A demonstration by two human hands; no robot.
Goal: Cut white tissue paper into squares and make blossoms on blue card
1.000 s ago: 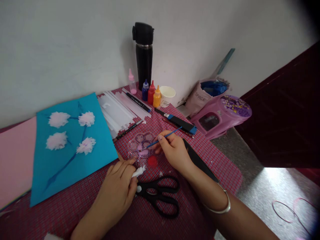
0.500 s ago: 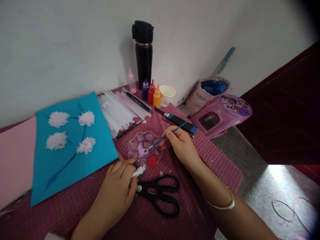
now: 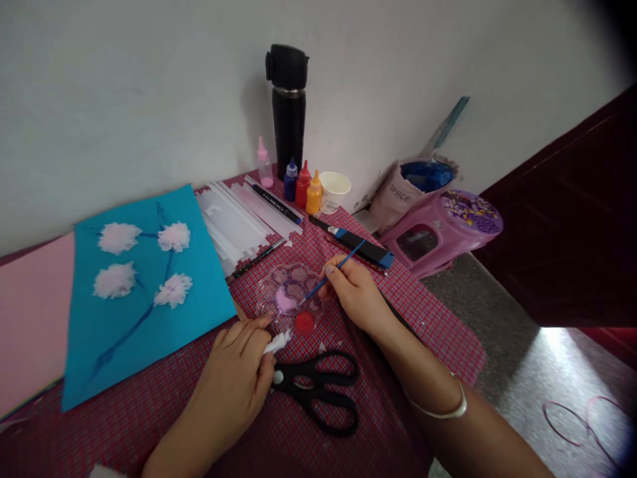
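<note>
My right hand (image 3: 355,289) pinches a thin blue paintbrush (image 3: 336,267), its tip down at the clear flower-shaped palette (image 3: 266,285). Pink paint (image 3: 284,300) fills one well of the palette, and red paint (image 3: 304,322) another. Closed around a piece of white crumpled paper (image 3: 277,342), my left hand (image 3: 239,372) reaches the palette's near edge with its fingers. Black-handled scissors (image 3: 318,382) lie right beside that hand, their blades hidden under it. To the left is a blue sheet (image 3: 149,279) with white-pink paper flowers (image 3: 173,290) and a painted dark blue branch.
White paper strips (image 3: 233,226), a black marker (image 3: 276,203) and a box cutter (image 3: 363,247) lie behind the palette. Small paint bottles (image 3: 302,186), a paper cup (image 3: 335,184) and a black flask (image 3: 288,119) stand by the wall. A pink stool (image 3: 428,245) is right of the table.
My right hand has tilted the paintbrush more upright and shifted its tip slightly right, away from the pink paint's middle. My left hand stays in place.
</note>
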